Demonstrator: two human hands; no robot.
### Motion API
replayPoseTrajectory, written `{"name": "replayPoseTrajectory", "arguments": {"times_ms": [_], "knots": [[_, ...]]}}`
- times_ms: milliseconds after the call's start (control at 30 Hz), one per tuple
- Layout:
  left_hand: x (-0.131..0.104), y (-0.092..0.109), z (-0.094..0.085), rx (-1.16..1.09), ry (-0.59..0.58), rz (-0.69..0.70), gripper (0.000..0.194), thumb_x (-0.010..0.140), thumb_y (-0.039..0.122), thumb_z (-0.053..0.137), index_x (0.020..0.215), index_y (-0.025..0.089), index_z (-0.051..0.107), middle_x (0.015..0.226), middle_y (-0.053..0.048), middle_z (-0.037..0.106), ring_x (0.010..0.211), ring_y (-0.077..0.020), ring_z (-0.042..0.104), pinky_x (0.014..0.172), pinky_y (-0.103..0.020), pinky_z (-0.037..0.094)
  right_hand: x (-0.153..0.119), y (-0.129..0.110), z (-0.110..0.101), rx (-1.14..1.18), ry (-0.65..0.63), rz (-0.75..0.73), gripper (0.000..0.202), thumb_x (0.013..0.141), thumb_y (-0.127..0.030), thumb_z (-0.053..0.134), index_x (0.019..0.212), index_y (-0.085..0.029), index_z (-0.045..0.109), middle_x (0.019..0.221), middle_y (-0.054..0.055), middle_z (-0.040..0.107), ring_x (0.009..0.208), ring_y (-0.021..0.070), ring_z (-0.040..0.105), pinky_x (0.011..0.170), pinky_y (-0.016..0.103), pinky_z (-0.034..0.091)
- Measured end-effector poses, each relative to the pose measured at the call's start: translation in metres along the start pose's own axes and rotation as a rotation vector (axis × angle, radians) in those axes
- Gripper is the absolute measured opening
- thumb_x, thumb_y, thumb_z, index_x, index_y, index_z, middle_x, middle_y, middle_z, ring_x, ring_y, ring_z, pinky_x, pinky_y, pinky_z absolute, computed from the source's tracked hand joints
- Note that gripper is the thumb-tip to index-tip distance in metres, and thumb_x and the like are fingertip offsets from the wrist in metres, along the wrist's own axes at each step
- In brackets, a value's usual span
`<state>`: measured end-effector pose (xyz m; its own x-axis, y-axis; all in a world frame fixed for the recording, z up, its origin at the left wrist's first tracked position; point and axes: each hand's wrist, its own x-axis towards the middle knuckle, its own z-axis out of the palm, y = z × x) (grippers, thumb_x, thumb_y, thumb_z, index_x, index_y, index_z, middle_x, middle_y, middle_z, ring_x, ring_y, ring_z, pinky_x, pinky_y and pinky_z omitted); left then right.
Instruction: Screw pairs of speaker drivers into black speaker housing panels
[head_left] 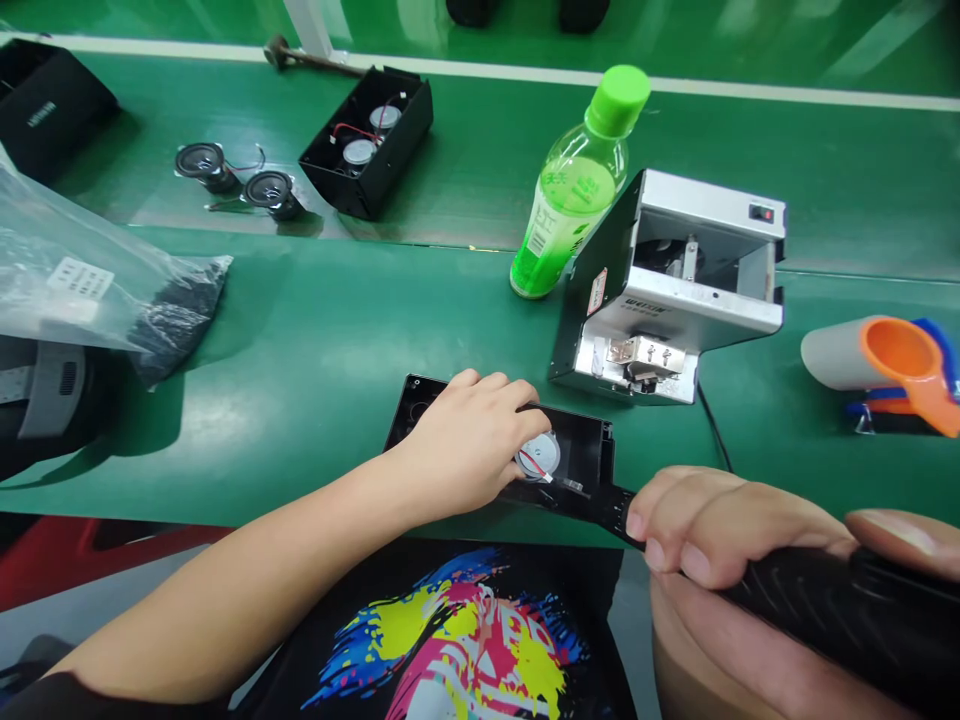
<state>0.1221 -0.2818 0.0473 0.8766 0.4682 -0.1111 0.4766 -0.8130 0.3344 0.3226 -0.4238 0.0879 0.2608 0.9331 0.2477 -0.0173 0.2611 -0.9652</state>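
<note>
An open black speaker box (585, 440) lies near the table's front edge. Inside it, a round speaker (546, 456) shows its silver back, with a red wire and white plug. My left hand (472, 435) reaches over the box, its fingertips and thumb closed on the edge of this speaker. The hand covers the box's left part. Lower right, my right hand (739, 530) is wrapped round a black electric screwdriver (795, 600). Its narrow front end points left, up against the box's right end; the tip is hidden.
Behind the box stand a screw feeder (675, 300) and a green-capped bottle (574, 190). Farther back are another speaker box (367, 140) and two loose speakers (274, 192). A bag of black screws (180, 310) lies left; an orange-rimmed cup (847, 352) lies right.
</note>
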Motion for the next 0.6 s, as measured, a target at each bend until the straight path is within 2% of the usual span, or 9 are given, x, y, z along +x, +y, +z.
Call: {"name": "replayPoseTrajectory", "arguments": {"times_ms": [33, 67, 133, 200, 433, 500, 600], "knots": [[0.0, 0.0, 0.0, -0.005, -0.001, -0.001, 0.032, 0.096, 0.034, 0.088, 0.125, 0.027, 0.076, 0.141, -0.004, 0.072, 0.118, -0.0307, 0.067, 0.097, -0.047, 0.043, 0.0, -0.001, 0.0, -0.009, -0.001, 0.01, 0.029, 0.103, -0.013, 0.062, 0.097, -0.032, 0.083, 0.074, -0.003, 0.07, 0.068, 0.0205, 0.067, 0.073, 0.041, 0.06], [0.0, 0.0, -0.001, -0.011, -0.002, -0.002, 0.031, 0.096, 0.033, 0.088, 0.124, 0.027, 0.076, 0.141, -0.004, 0.072, 0.118, -0.0305, 0.067, 0.097, -0.047, 0.043, 0.001, -0.001, 0.0, -0.011, 0.008, 0.042, 0.039, 0.109, -0.018, 0.051, 0.086, -0.026, 0.081, 0.07, 0.001, 0.068, 0.068, 0.0219, 0.068, 0.072, 0.041, 0.06], [0.001, -0.001, -0.001, -0.021, -0.003, -0.006, 0.031, 0.096, 0.033, 0.088, 0.124, 0.026, 0.076, 0.14, -0.004, 0.073, 0.118, -0.0299, 0.067, 0.097, -0.047, 0.042, 0.001, 0.0, 0.001, 0.001, 0.032, 0.124, 0.058, 0.112, -0.027, 0.036, 0.07, -0.022, 0.075, 0.063, 0.007, 0.065, 0.066, 0.0246, 0.068, 0.071, 0.042, 0.058], [0.001, -0.001, -0.001, -0.026, -0.005, -0.01, 0.031, 0.096, 0.032, 0.088, 0.123, 0.026, 0.076, 0.139, -0.004, 0.073, 0.118, -0.0295, 0.067, 0.096, -0.046, 0.042, 0.002, 0.002, 0.001, 0.015, 0.06, 0.171, 0.058, 0.111, -0.034, 0.04, 0.067, -0.021, 0.075, 0.06, 0.009, 0.064, 0.066, 0.0263, 0.069, 0.071, 0.042, 0.058], [0.002, 0.0, 0.0, -0.038, -0.005, -0.018, 0.031, 0.095, 0.033, 0.088, 0.124, 0.027, 0.077, 0.139, -0.004, 0.073, 0.117, -0.0291, 0.067, 0.097, -0.046, 0.042, 0.003, 0.004, 0.011, -0.02, 0.073, 0.193, 0.055, 0.111, -0.039, 0.047, 0.067, -0.023, 0.074, 0.06, 0.009, 0.064, 0.067, 0.0264, 0.069, 0.07, 0.042, 0.059], [0.003, -0.001, 0.001, -0.049, -0.004, -0.019, 0.03, 0.096, 0.033, 0.088, 0.123, 0.027, 0.077, 0.139, -0.004, 0.073, 0.117, -0.029, 0.067, 0.097, -0.046, 0.042, 0.0, 0.006, 0.014, 0.0, 0.073, 0.126, 0.047, 0.111, -0.04, 0.055, 0.072, -0.025, 0.074, 0.06, 0.006, 0.065, 0.064, 0.0248, 0.068, 0.067, 0.042, 0.059], [0.0, -0.001, 0.001, -0.055, 0.029, -0.018, 0.03, 0.096, 0.033, 0.087, 0.123, 0.027, 0.077, 0.137, -0.003, 0.074, 0.116, -0.0292, 0.066, 0.097, -0.047, 0.042, -0.013, 0.016, 0.01, -0.025, 0.053, -0.01, 0.028, 0.112, -0.04, 0.06, 0.089, -0.031, 0.074, 0.063, 0.001, 0.067, 0.06, 0.0232, 0.066, 0.066, 0.043, 0.061]]}}
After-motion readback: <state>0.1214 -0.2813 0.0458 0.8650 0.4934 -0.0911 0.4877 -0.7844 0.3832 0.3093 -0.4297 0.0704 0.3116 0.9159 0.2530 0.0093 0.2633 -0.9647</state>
